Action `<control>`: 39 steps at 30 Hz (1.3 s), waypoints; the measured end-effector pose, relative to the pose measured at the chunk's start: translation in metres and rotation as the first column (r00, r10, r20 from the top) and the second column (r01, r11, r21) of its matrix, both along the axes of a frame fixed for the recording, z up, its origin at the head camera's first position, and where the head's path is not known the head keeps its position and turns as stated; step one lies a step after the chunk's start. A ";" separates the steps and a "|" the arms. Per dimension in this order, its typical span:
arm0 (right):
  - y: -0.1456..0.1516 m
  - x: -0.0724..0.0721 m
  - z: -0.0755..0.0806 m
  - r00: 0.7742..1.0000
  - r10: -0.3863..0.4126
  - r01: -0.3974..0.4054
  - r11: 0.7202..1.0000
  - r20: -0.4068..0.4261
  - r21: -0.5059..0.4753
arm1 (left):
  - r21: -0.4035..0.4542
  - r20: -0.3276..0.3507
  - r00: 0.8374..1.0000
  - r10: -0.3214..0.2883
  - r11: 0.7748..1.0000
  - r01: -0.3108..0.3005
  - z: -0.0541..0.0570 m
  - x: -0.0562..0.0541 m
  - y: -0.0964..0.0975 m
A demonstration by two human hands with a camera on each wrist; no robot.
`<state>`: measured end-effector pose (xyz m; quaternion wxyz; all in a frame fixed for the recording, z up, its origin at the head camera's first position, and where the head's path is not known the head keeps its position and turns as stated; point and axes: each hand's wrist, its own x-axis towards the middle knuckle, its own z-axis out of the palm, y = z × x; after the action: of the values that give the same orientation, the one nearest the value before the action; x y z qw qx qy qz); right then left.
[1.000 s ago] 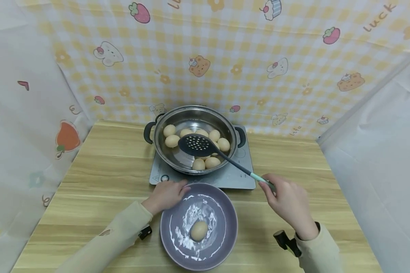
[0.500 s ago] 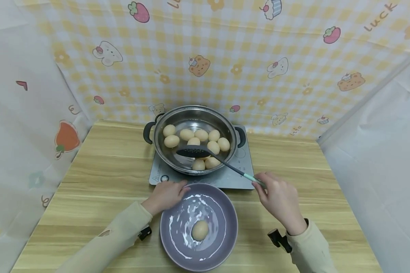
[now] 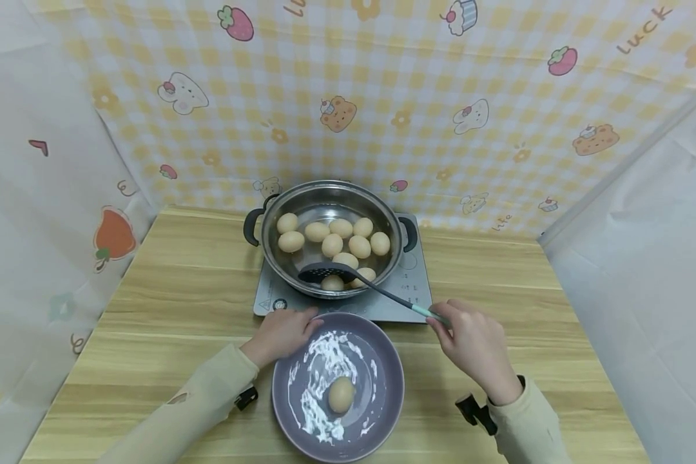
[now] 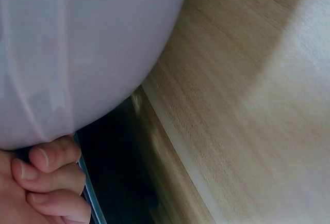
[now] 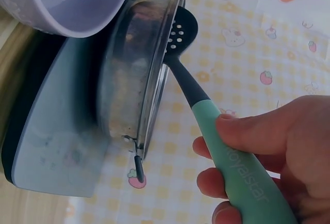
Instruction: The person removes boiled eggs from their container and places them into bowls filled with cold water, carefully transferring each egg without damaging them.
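My right hand (image 3: 470, 345) grips the mint-green handle of a dark slotted spoon (image 3: 390, 295), thumb along the top. Its holed head (image 5: 181, 30) is over the near side of a steel pot (image 3: 316, 193), tilted, and overlaps an egg in the head view. Several light-brown eggs (image 3: 291, 241) sit in the pot. My left hand (image 3: 281, 334) holds the far-left rim of a purple bowl (image 3: 377, 412); curled fingers (image 4: 59, 177) show against its outside in the left wrist view. One egg (image 3: 341, 394) lies inside the bowl.
The pot stands on a flat grey induction cooker (image 3: 403, 309), its black handle (image 3: 408, 233) sticking out to the right. The cooker and bowl are on a wooden table (image 3: 180, 270). A yellow checked cloth (image 3: 406, 84) hangs behind, with white sheets (image 3: 649, 270) at the sides.
The slotted spoon's head has come down and towards the near side of the pot, and more eggs show behind it. My right hand has shifted slightly left; the left hand stays put.
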<state>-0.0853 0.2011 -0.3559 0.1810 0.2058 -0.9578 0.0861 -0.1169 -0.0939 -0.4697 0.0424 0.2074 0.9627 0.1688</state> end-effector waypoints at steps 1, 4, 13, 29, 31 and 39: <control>0.000 0.001 0.000 1.000 -0.001 0.001 1.000 0.013 0.001 | 0.000 0.001 1.000 0.000 1.000 0.000 0.000 0.000 0.000; -0.001 0.002 0.000 0.999 -0.002 0.003 1.000 0.046 -0.004 | 0.002 0.006 1.000 0.003 1.000 -0.003 0.000 0.000 0.000; -0.007 0.004 0.000 0.991 -0.010 0.016 0.999 0.135 -0.044 | 0.005 -0.011 1.000 0.003 1.000 -0.003 -0.001 0.000 0.001; -0.012 0.004 0.003 0.960 0.015 0.011 0.996 0.278 -0.090 | 0.004 0.002 1.000 0.009 1.000 -0.009 0.002 0.001 0.001; -0.012 0.004 0.003 0.957 0.018 0.010 0.995 0.288 -0.097 | 0.004 0.001 1.000 0.012 1.000 -0.012 0.002 0.001 0.001; -0.011 0.004 -0.001 0.945 0.075 -0.033 0.990 0.318 -0.136 | 0.004 -0.003 1.000 0.008 1.000 -0.008 0.001 0.001 0.001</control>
<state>-0.0814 0.1897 -0.3566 0.0328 0.2032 -0.9609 0.1852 -0.1163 -0.0933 -0.4691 0.0397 0.2040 0.9632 0.1707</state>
